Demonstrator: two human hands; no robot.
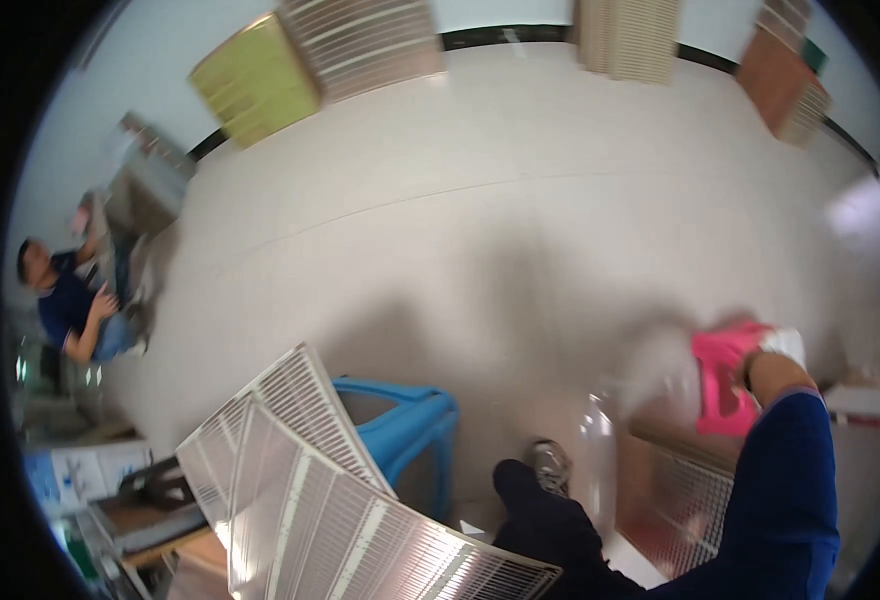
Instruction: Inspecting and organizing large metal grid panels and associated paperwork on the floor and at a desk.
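My right arm, in a blue sleeve, stretches out at the right. The right hand is at a bright pink thing, perhaps a plastic stool or bag, with a white piece just beyond it. Its fingers are smeared and mostly hidden, so I cannot tell whether they grip anything. My left hand is out of the picture. Overlapping slotted panels, pale and shiny, lie at the lower left, partly over a blue plastic stool.
A brown box with a mesh-like side stands below my right arm, beside clear plastic. My shoe is on the floor. A seated person is at far left. A yellow panel and stacked panels lean along the wall.
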